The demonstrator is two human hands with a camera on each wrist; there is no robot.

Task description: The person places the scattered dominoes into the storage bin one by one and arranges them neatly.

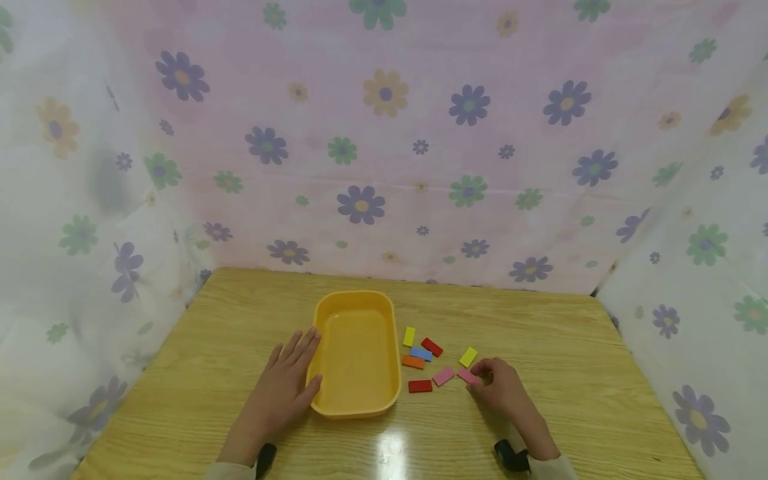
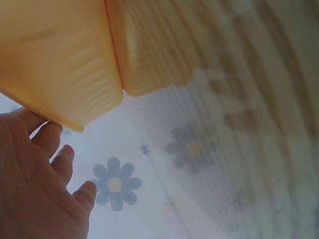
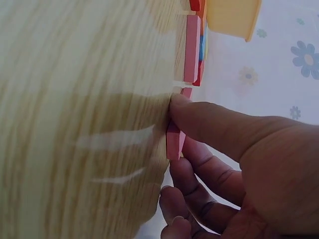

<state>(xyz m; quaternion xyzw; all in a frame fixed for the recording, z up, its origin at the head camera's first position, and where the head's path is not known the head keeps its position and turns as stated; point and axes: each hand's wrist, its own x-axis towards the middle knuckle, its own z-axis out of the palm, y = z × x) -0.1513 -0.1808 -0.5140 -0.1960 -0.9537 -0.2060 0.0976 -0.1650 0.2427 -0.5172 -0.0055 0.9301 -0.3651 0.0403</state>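
My left hand (image 1: 282, 383) lies along the left side of a yellow plastic tub (image 1: 356, 360), fingers fairly straight, with fingertips and thumb at its rim. In the left wrist view those fingers meet the underside of the tub's rim (image 2: 65, 124). Right of the tub, my right hand (image 1: 501, 388) pinches a pink domino block (image 3: 173, 142) low at the tabletop, thumb on one face and fingers behind. A second pink block (image 1: 444, 377) lies just left of it, and a yellow block (image 1: 468, 357) just beyond.
Between tub and right hand lie a red block (image 1: 421, 386), an orange block (image 1: 413, 362), a blue block (image 1: 421, 353), another red block (image 1: 432, 347) and another yellow block (image 1: 409, 336). Flowered cloth (image 1: 384, 147) encloses the wooden table (image 1: 252, 313) at the back and sides.
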